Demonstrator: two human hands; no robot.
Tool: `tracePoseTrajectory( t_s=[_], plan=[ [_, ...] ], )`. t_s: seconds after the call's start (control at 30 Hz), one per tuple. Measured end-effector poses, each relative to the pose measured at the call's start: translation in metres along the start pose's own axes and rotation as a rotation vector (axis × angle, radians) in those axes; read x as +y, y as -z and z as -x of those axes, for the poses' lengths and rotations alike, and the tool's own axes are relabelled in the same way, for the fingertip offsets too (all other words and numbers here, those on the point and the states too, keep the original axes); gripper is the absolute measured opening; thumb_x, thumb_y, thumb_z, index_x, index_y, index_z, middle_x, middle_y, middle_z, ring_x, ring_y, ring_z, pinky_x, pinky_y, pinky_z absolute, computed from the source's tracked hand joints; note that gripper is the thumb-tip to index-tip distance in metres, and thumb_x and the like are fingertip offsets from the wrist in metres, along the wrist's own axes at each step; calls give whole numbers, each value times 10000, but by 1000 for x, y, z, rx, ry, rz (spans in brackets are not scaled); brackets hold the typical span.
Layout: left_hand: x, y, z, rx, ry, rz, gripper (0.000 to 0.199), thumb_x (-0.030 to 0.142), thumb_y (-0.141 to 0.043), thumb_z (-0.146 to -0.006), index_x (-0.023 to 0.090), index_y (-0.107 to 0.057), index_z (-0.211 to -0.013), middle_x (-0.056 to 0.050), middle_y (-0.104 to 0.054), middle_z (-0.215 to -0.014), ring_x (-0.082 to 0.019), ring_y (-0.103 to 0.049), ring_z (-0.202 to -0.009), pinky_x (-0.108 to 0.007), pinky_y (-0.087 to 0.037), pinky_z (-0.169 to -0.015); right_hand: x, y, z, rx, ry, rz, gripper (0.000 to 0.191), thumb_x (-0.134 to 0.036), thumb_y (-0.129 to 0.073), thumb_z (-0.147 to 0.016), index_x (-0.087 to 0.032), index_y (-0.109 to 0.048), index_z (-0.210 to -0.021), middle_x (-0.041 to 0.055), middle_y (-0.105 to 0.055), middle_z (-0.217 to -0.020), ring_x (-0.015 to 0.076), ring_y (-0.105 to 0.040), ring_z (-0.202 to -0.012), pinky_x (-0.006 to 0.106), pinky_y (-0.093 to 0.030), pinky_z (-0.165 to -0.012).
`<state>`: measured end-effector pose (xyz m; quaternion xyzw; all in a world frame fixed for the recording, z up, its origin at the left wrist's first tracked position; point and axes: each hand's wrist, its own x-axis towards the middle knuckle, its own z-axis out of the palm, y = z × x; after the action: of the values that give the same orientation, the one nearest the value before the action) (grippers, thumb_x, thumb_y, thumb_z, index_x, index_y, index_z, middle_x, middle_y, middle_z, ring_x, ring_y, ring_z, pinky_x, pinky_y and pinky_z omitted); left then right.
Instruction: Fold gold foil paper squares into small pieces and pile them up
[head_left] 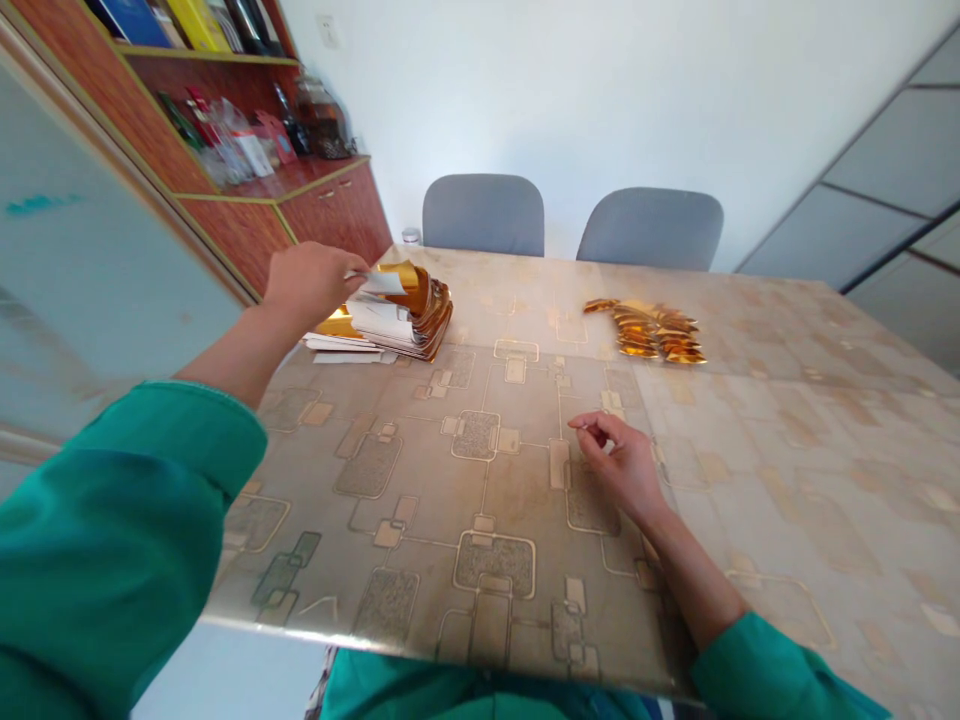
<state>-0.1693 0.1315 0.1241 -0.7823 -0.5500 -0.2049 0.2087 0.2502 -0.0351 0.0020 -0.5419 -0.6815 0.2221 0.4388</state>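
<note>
A pale wall is standing behind two gray chairs [484, 215], and a reddish wooden cabinet [330, 205] is rising beyond the left hand, its shelves holding bottles, bags and a glass jar [322, 115]. A patterned tablecloth [420, 540] is covering the table, spreading beneath and between both hands.

The left hand [311, 288] is reaching forward and is closing its thumb and fingers on the edge of a sheet of paper [384, 283], white on the side that is showing. It is holding this sheet at the stack of gold-and-white paper [386, 325], which is lying just beside and below the hand, its right-hand ends curving upward and showing gold.

The right hand [619, 462] is hovering low over the tablecloth, well apart from the stack. Its fingers are curling inward, with thumb and index finger coming close together at the tips; whether they are pinching anything small, I cannot tell. Beyond this hand, toward the chairs, folded gold paper pieces [637, 335] are lying in two overlapping rows, with one piece jutting out to the left. Green sleeves [150, 500] are covering both forearms partway.
</note>
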Motion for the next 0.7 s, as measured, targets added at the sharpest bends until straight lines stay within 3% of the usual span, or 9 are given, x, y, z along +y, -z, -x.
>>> tracePoseTrajectory(
  t_s=[0.03,0.1,0.23,0.33,0.4,0.53,0.6,0.7],
  plan=[
    [8,6,0,14,55,-67,578,583,-434,-1000,94,-738,-949,12,-602,-715,-90,-485,-718,-332,-455,-794,1,0,0,-1,-8,-9,188,-289,-542,-833,-185,-698,-846,-10,-584,-636,145,-507,-600,280,-404,-620],
    [28,16,4,58,26,-84,466,469,-448,-1013,99,-730,-982,-6,-654,-823,-106,-539,-769,-283,-460,-769,1,-1,0,-13,-39,-51,194,-306,-554,-834,-187,-704,-866,-4,-599,-661,146,-510,-614,284,-406,-627],
    [91,27,29,197,-199,46,251,275,-491,-964,116,-685,-946,-57,-698,-975,-152,-629,-890,-257,-489,-747,-4,2,2,-173,-169,-279,318,-405,-595,-862,-217,-684,-1103,13,-675,-794,153,-555,-687,299,-437,-671],
    [150,18,64,94,-341,167,153,198,-498,-934,170,-648,-955,-43,-725,-1004,-161,-668,-851,-265,-507,-696,-11,6,3,-373,-288,-512,476,-491,-597,-880,-251,-587,-1292,66,-716,-1085,167,-610,-814,326,-481,-738],
    [186,7,89,29,-439,241,155,173,-476,-945,173,-631,-929,-46,-736,-1013,-152,-681,-831,-255,-516,-685,-13,6,3,-431,-363,-606,508,-539,-605,-870,-252,-587,-1289,84,-707,-1136,164,-617,-804,322,-491,-710],
    [234,-20,125,-38,-497,299,191,145,-461,-957,167,-621,-854,-43,-730,-863,-138,-671,-745,-234,-520,-664,-6,3,2,-353,-453,-562,439,-566,-666,-810,-205,-679,-1059,19,-676,-762,114,-536,-591,247,-406,-533],
    [243,-30,134,-53,-509,320,184,137,-473,-960,155,-635,-875,-54,-724,-846,-148,-670,-749,-238,-524,-662,-2,1,1,-327,-485,-495,420,-564,-678,-793,-184,-678,-972,-28,-585,-598,95,-465,-500,227,-348,-471],
    [247,-37,140,-77,-524,354,163,125,-496,-955,142,-649,-901,-66,-730,-878,-169,-677,-778,-255,-529,-665,2,-2,1,-314,-507,-426,408,-557,-669,-785,-172,-665,-921,-52,-537,-525,84,-416,-435,217,-305,-421]
  ],
)
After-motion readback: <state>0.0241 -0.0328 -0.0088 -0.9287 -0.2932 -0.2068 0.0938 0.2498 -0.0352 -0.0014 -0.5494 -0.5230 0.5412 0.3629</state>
